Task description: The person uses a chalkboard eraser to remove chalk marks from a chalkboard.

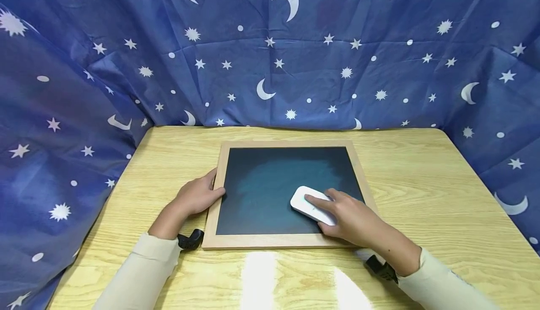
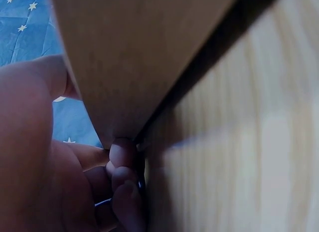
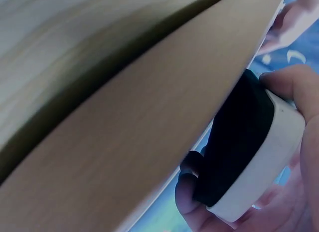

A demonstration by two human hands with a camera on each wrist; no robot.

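Note:
A wood-framed chalkboard point(image 1: 261, 192) lies flat on the table, its dark surface hazed with pale smears. My left hand point(image 1: 198, 195) grips the frame's left side, thumb on top; in the left wrist view the curled fingers point(image 2: 124, 154) reach under the frame edge point(image 2: 144, 47). Over the board's lower right, my right hand point(image 1: 348, 214) holds a white board eraser point(image 1: 310, 202) by its sides. The right wrist view shows the eraser's white body point(image 3: 264, 157) and dark felt point(image 3: 239, 137) facing the board; whether the felt touches the surface is hard to tell.
The wooden table point(image 1: 422, 183) extends around the board on every side, with bright glare patches near the front. A blue curtain point(image 1: 270, 56) with moons and stars hangs behind and at both sides. Black wrist devices point(image 1: 191, 239) sit at both wrists.

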